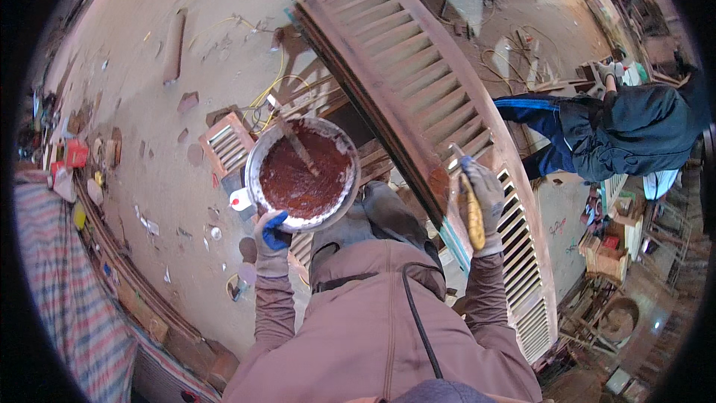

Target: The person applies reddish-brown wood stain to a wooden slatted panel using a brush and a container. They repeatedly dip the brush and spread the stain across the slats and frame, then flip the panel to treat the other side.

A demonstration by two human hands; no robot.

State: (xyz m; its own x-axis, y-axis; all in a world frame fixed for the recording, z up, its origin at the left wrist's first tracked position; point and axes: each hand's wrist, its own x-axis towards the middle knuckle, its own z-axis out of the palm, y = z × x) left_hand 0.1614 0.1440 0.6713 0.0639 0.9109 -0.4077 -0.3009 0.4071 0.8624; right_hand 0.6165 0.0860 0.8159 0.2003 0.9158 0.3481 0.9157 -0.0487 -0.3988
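My left hand (273, 239), in a grey and blue glove, grips the near-left rim of a round metal pot (337, 215). Reddish-brown paste (287, 186) fills much of it, and a flat stick (302, 151) stands tilted in the paste. In my gloved right hand (488, 198) is a hand tool with a yellow handle (471, 216); its small, pale working end points away from me, too unclear to name. That hand is over the edge of a long louvered wooden shutter (429, 153). Brown coating covers the shutter's far part, while its near slats look paler.
Another person in dark clothes (634, 130) bends over at the right. A small louvered panel (227, 142) lies left of the pot. Yellow cord (277, 82) trails over the floor beyond it. Striped cloth (63, 283) hangs at the left, and wooden boxes (603, 257) stand at the right.
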